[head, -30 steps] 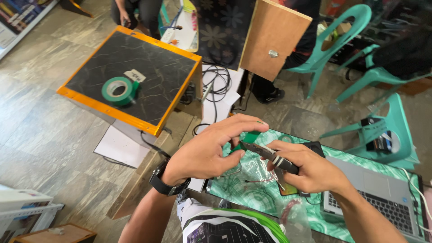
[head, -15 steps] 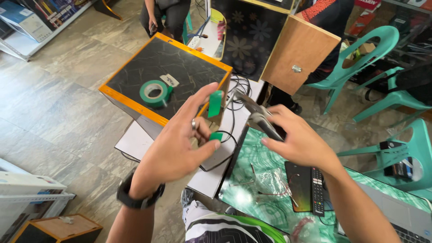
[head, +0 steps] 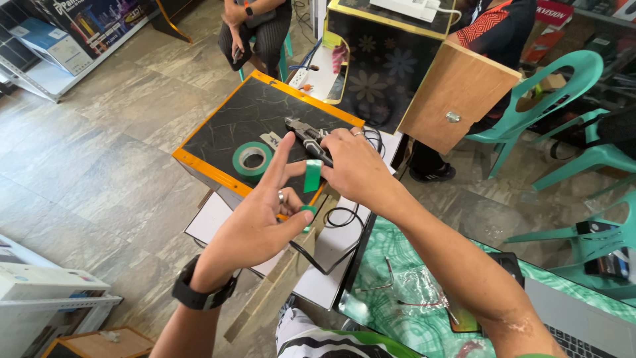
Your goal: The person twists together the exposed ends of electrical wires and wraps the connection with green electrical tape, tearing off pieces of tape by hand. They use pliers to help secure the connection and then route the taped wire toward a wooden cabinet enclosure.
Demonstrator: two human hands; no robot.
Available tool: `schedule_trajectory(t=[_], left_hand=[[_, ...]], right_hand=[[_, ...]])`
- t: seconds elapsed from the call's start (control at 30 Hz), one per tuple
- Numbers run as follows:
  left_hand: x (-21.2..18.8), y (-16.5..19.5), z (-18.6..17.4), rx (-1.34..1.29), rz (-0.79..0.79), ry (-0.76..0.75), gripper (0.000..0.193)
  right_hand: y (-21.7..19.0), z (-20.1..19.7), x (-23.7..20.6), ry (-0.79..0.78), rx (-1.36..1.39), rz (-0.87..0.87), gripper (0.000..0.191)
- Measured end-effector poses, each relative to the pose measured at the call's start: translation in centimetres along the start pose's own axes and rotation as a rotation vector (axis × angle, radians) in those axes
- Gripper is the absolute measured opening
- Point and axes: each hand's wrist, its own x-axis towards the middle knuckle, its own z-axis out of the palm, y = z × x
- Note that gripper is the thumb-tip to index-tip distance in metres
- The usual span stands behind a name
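Closest to the person lies a glass-topped surface (head: 424, 311) with a green pattern, a laptop (head: 583, 325) at its far right corner. Just above it the left hand (head: 262, 222) is raised with the forefinger pointing out and the other fingers loosely curled; a short strip of green tape (head: 312, 176) hangs by its thumb and forefinger, and a second green scrap clings at the thumb tip. The right hand (head: 354, 166) is closed around the handles of a pair of pliers (head: 306, 137), whose nose points away over the black board.

The strip looks feather-light, limp and sticky on one face, so it seems likely to fold onto itself or grab skin; it is best taken by its very ends, between fingertips. The pliers look stiff and heavy beside it, with the handles the safe grip.

Beyond the hands, a roll of green tape (head: 252, 159) rests on the black orange-edged board (head: 225, 132), and a black cable (head: 334, 222) loops below. Farther off stand teal chairs (head: 550, 99) and a seated person (head: 255, 26).

Against half a second ago, the left palm has turned and the fingers are less spread, and the pliers reach farther over the board
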Motion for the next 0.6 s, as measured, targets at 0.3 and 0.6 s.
schedule_trajectory(t=[0.3,0.6], left_hand=[[0.9,-0.8,-0.6,0.144,0.076,0.011,0.105],[2.5,-0.7,0.5,0.137,0.083,-0.069,0.109]], right_hand=[[0.7,-2.7,-0.6,-0.219,1.065,0.274,0.034],[0.4,-4.1,-2.3,-0.101,1.091,0.323,0.017]])
